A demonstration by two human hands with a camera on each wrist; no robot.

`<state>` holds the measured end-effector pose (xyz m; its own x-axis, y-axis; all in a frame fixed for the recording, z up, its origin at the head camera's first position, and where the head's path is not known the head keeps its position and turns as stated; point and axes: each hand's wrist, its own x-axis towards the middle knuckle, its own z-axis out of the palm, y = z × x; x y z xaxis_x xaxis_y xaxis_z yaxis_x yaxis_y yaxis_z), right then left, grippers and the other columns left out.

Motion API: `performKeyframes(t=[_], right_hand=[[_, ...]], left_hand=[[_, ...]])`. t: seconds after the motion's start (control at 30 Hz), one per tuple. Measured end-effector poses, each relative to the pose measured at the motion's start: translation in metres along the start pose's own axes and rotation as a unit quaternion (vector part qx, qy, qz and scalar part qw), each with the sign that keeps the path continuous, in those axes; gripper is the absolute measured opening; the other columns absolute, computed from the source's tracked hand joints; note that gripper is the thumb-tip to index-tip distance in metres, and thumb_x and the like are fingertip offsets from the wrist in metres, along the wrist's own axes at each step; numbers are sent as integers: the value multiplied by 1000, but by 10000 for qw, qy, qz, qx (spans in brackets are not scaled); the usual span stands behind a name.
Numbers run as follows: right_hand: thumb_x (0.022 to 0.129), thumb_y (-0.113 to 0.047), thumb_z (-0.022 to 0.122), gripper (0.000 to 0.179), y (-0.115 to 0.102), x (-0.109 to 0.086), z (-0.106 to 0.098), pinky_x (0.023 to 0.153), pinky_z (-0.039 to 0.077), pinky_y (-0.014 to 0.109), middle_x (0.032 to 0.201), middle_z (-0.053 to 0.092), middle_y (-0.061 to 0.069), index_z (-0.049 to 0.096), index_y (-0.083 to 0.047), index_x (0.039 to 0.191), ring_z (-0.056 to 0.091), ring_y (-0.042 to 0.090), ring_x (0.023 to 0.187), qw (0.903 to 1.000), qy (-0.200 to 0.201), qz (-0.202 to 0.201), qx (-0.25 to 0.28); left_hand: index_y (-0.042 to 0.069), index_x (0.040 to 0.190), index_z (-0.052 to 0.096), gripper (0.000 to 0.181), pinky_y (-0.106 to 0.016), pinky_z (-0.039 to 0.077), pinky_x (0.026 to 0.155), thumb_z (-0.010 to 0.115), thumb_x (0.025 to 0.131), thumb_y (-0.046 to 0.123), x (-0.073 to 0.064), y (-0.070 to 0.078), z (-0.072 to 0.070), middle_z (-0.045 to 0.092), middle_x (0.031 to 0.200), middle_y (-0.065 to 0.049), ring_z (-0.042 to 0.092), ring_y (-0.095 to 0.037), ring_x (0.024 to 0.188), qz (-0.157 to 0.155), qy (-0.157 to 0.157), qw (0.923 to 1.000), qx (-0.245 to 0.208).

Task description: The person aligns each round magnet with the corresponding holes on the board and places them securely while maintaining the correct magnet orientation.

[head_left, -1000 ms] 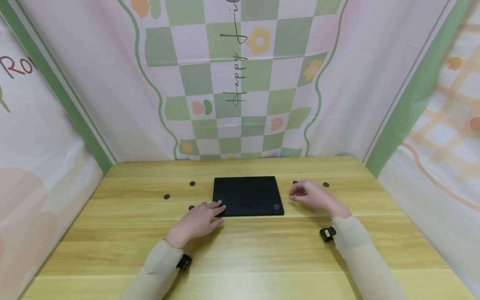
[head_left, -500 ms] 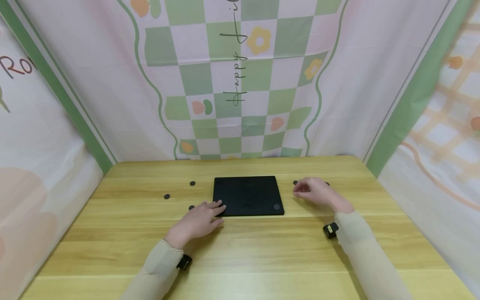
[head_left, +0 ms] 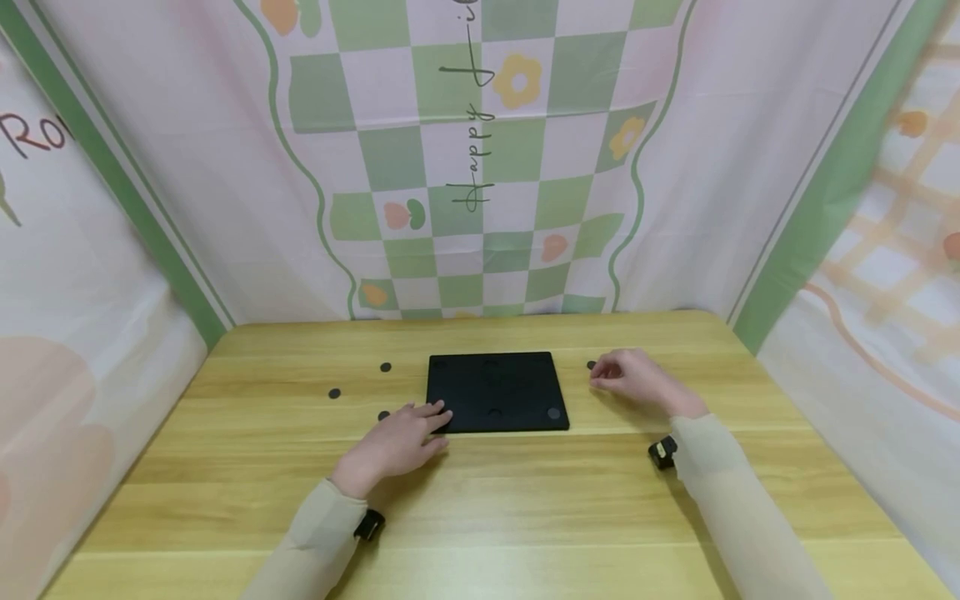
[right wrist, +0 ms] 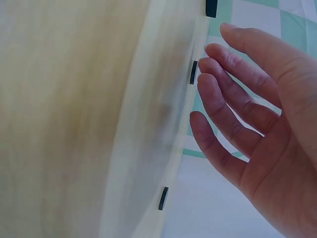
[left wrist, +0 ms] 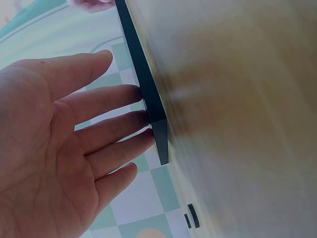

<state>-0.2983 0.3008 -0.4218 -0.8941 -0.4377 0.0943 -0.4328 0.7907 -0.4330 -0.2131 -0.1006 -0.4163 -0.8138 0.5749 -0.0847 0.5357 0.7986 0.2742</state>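
A flat black rectangular board (head_left: 495,387) with shallow round recesses lies mid-table in the head view. A dark disc (head_left: 553,413) sits at its near right corner. My left hand (head_left: 393,442) rests its fingertips on the board's near left corner, the fingers straight in the left wrist view. Right of the board, my right hand (head_left: 637,382) hovers low over the table beside a small black disc (head_left: 592,365). Its fingers are loosely bent and hold nothing. The right wrist view shows that disc (right wrist: 193,72) near the fingertips and another disc (right wrist: 163,198) farther off, hidden in the head view.
Left of the board lie more black discs: one toward the back (head_left: 386,367), one farther left (head_left: 334,393) and one partly covered by my left hand (head_left: 384,415). The wooden table (head_left: 510,508) meets patterned cloth (head_left: 480,250) at the back and sides.
My right hand has moved slightly right and away from me, beside the discs, and now covers the farther right disc. The left hand and the board have stayed put.
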Motion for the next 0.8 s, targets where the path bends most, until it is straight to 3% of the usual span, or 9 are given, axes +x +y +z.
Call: performKeyframes(t=[0.8], right_hand=[[86,-17,70,12,12,12,-2,72,53,31,84,69,2,72,-8,93,62,13,76,9998,-5,215,-32]], left_hand=[[9,141,46,49,-49,27,115,51,98,32,-1,1,-1,38,149,-12,37,-29,138,0,-12,10000,-60]])
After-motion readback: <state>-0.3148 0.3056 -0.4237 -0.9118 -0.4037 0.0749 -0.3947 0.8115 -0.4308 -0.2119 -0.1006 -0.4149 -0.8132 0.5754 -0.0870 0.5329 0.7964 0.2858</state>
